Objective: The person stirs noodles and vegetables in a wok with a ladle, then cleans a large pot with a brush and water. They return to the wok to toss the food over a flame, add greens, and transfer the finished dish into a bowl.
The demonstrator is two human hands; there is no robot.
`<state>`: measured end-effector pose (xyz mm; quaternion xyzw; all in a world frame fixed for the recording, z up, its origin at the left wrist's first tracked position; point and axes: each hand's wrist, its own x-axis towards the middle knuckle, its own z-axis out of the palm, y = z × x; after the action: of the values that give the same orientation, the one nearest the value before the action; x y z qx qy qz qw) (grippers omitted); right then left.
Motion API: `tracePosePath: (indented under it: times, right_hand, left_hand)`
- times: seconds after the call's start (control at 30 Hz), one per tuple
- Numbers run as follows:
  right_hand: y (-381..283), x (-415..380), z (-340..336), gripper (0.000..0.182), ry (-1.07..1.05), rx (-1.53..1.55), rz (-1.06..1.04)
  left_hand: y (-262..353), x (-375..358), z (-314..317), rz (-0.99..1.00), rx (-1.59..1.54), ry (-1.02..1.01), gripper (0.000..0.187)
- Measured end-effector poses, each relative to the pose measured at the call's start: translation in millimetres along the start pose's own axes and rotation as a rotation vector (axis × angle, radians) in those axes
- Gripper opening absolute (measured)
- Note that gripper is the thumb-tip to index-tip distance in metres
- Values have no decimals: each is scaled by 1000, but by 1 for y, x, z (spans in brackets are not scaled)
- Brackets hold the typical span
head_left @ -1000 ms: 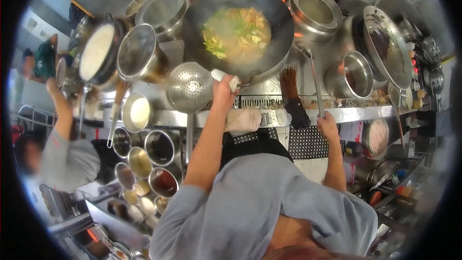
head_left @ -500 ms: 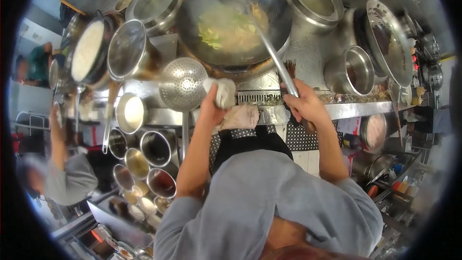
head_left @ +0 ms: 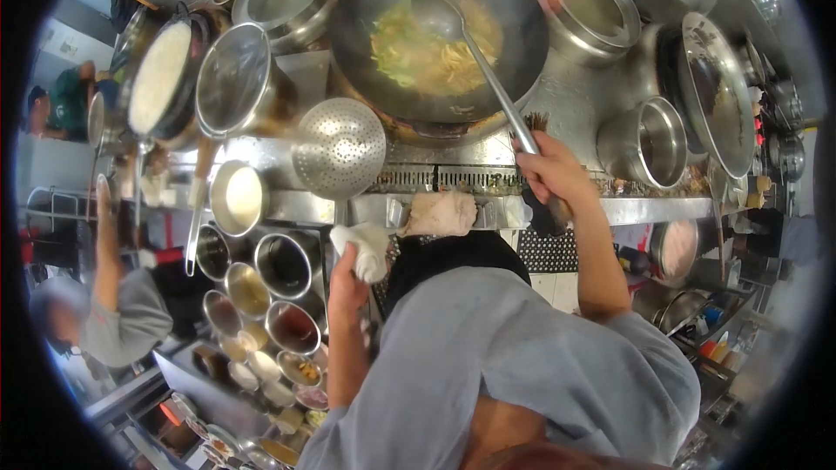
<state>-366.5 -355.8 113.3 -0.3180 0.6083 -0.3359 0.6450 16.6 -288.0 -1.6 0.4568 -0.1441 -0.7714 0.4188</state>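
Observation:
My right hand [head_left: 557,172] is closed around the long handle of a ladle [head_left: 498,91]. The ladle's bowl sits in the wok [head_left: 357,57], over noodle-like strips and green pieces [head_left: 427,61] in broth. In my left hand [head_left: 348,285] is a bunched white cloth [head_left: 366,254], gripped near the stove's front edge. Just above it lies a perforated strainer [head_left: 340,146], whose handle runs down behind the cloth in this view. A folded, stained cloth [head_left: 440,212] hangs over the front rail between my hands.
Metal pots [head_left: 235,78] stand left of the wok, and a steel pot [head_left: 649,141] stands to its right. Several seasoning containers [head_left: 287,265] fill the lower left. A bristle brush [head_left: 535,124] is beside my right hand. Another person [head_left: 122,313] works at far left.
My left hand has moved down and toward my body with the white cloth. The ladle's bowl has come nearer the middle of the wok, and the steam is thinner.

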Motion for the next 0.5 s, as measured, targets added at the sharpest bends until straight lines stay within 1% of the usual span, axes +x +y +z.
tracePosePath:
  times: [0.07, 0.1, 0.17, 0.27, 0.33, 0.37, 0.43, 0.47, 0.5]
  right_hand:
    - [4, 14, 22, 31, 231, -224, -82]
    - [5, 13, 22, 31, 231, -225, -85]
    - [10, 4, 23, 30, 257, -43, -154]
    - [6, -20, 14, 27, 264, -51, -156]
    - [4, -33, 11, 28, 267, -29, -157]
    - [7, -38, 10, 28, 272, -26, -164]
    - [16, -50, 3, 31, 288, -63, -164]
    - [24, -59, -2, 31, 295, -61, -172]
    - [34, -68, -10, 34, 300, -106, -129]
  left_hand:
    - [2, 4, 2, 14, 40, 30, 59]
    - [4, 6, 1, 19, 66, 12, 59]
    - [6, 7, -1, 26, 92, -1, 59]
    - [4, 8, 1, -6, 66, -22, 61]
    - [2, 17, 24, 20, -78, -27, 61]
    - [3, 25, 30, 22, -74, -35, 61]
    - [10, 49, 45, -117, -296, -309, 59]
    - [19, 55, 79, -124, -258, -178, 58]
    - [30, 64, 116, -129, -220, -46, 58]
